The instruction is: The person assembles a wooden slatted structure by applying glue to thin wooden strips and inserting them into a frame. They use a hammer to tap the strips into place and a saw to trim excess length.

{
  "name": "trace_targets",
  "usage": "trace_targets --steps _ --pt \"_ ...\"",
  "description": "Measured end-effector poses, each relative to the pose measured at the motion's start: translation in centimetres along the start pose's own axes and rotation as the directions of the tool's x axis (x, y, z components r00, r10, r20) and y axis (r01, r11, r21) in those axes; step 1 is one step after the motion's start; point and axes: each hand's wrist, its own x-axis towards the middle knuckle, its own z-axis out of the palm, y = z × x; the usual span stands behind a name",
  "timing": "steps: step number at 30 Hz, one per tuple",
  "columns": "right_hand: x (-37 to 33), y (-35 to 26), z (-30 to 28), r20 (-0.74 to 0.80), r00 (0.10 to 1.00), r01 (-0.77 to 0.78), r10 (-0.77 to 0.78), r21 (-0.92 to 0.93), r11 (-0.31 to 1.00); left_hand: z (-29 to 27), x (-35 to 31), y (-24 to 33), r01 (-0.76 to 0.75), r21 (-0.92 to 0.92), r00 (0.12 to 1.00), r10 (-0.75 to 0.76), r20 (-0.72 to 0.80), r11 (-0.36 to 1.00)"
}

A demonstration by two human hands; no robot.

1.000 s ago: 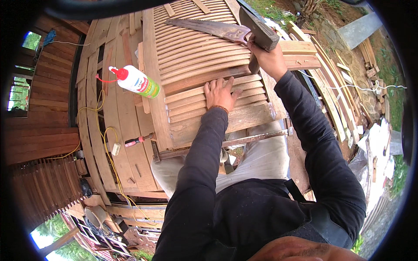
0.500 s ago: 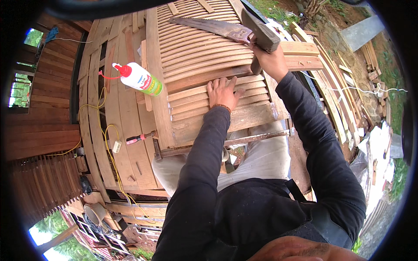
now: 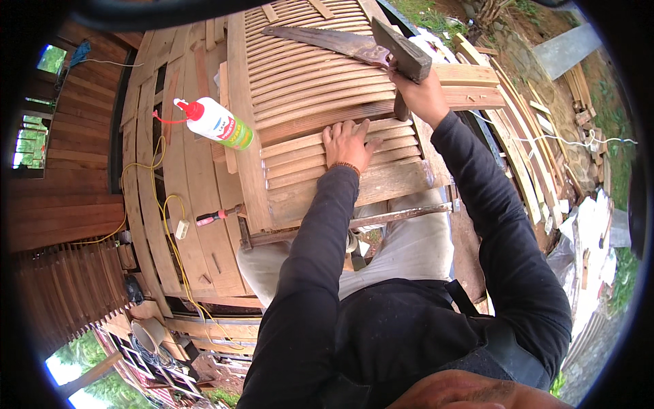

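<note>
A slatted wooden panel [image 3: 306, 82] lies in front of me, its thin slats set side by side between two side rails. My left hand [image 3: 347, 144] rests flat on the slats near the panel's close end, fingers apart and thumb out to the right. Over the right rail, my right hand [image 3: 421, 99] grips a hammer [image 3: 409, 56] with a dark, blocky head; part of its handle shows below the fist. Just beyond that hand, a handsaw [image 3: 327, 42] lies across the slats. A white and green glue bottle [image 3: 219, 123] with a red cap is by the left rail.
A rusty bar clamp [image 3: 402, 215] spans the panel's near end. Left of it lie a red-handled screwdriver [image 3: 211, 217] and a yellow cord [image 3: 170, 235] on the plank platform [image 3: 204, 255]. Timber strips [image 3: 524, 150] are piled on the right.
The hammer's head has tilted and shifted slightly in my right hand's grip. My left hand stays on the slats.
</note>
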Motion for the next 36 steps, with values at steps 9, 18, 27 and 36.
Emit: trace_targets --steps 9,18,27,36 --pt "0.2 -0.1 -0.4 -0.085 0.996 0.042 -0.037 0.062 0.997 -0.3 0.3 0.3 -0.015 0.011 1.000 0.015 -0.001 1.000" --pt "-3.6 -6.5 -6.5 -0.369 0.928 0.063 0.055 0.300 0.952 -0.1 0.4 0.3 0.053 0.063 0.999 -0.053 0.004 0.997" --pt "-16.9 -7.2 -14.0 -0.097 0.743 -0.591 0.663 0.371 0.716 -0.7 3.2 -0.6 0.075 -0.021 0.976 -0.069 0.207 0.997" --pt "-23.1 -4.6 -14.6 -0.098 0.660 -0.690 0.745 0.314 0.652 -0.9 3.5 -1.0 0.038 -0.017 0.973 -0.034 0.226 0.999"
